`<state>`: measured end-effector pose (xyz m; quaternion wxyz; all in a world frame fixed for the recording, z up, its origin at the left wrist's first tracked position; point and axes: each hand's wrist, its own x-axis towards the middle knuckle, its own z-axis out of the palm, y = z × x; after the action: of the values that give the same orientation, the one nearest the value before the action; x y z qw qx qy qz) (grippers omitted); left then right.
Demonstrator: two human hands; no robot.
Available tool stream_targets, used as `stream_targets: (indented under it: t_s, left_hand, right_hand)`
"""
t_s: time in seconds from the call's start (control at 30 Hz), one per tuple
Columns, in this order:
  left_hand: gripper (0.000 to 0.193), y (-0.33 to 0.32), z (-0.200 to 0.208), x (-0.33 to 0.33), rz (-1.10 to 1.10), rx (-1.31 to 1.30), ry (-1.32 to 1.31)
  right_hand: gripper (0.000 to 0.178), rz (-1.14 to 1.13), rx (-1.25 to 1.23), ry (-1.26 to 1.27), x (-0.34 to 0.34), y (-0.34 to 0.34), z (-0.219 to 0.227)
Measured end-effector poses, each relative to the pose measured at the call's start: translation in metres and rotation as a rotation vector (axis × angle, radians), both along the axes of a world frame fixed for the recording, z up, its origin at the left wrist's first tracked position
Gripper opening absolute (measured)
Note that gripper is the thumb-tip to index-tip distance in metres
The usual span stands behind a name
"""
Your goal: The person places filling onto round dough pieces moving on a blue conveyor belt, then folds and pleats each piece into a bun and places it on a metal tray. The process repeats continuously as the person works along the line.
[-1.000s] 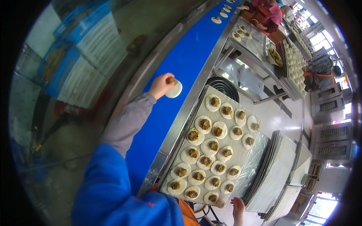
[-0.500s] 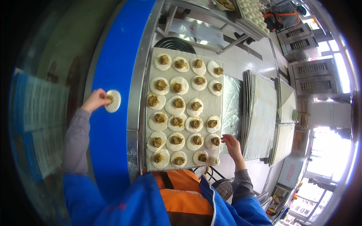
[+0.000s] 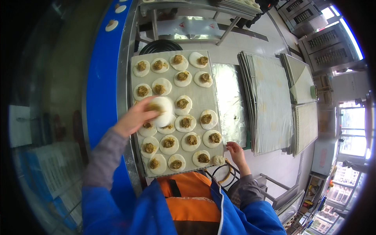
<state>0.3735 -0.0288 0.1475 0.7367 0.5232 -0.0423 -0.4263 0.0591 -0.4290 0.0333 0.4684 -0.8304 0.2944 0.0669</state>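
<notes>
My left hand (image 3: 135,117) is over the left part of the tray (image 3: 199,93), closed on the edge of a round dough wrapper (image 3: 163,113) with brown filling. This wrapper is blurred and partly covers others below it. Rows of flat dough wrappers topped with brown filling lie on the tray; one is the filled wrapper (image 3: 185,123) near the middle. Off the tray's right edge, my right hand (image 3: 236,154) is empty, its fingers loosely bent and apart. Close to those fingers, a small pleated dough bun (image 3: 219,160) sits at the tray's near right corner.
A blue conveyor belt (image 3: 102,88) runs along the left, carrying a filled wrapper (image 3: 111,26) at its far end. Stacked trays (image 3: 270,102) stand to the right. Beyond the tray are a black coiled hose (image 3: 160,46) and a metal table (image 3: 188,27).
My left hand has carried the filled wrapper from the blue belt rightward over the tray. My right hand stays by the tray's right edge. The view has shifted.
</notes>
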Motion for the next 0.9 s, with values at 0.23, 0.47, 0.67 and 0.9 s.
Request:
stream_targets:
  t_s: [0.23, 0.47, 0.67, 0.9]
  left_hand:
    - [0.051, -0.21, -0.057, 0.031, -0.346, 0.238, -0.122]
    - [0.068, -0.219, -0.064, -0.004, -0.206, 0.758, -1.124]
    - [0.034, -0.046, -0.026, -0.081, 0.204, 0.661, -0.726]
    - [0.029, 0.108, -0.099, -0.222, 0.513, 1.091, -0.545]
  right_hand:
    - [0.02, -0.027, 0.072, -0.024, -0.022, 0.007, 0.004]
    - [0.018, -0.006, 0.096, -0.099, -0.029, 0.015, -0.011]
    - [0.018, 0.046, 0.068, 0.016, -0.002, 0.008, -0.014]
    - [0.02, 0.209, -0.054, -0.073, 0.011, 0.005, -0.017]
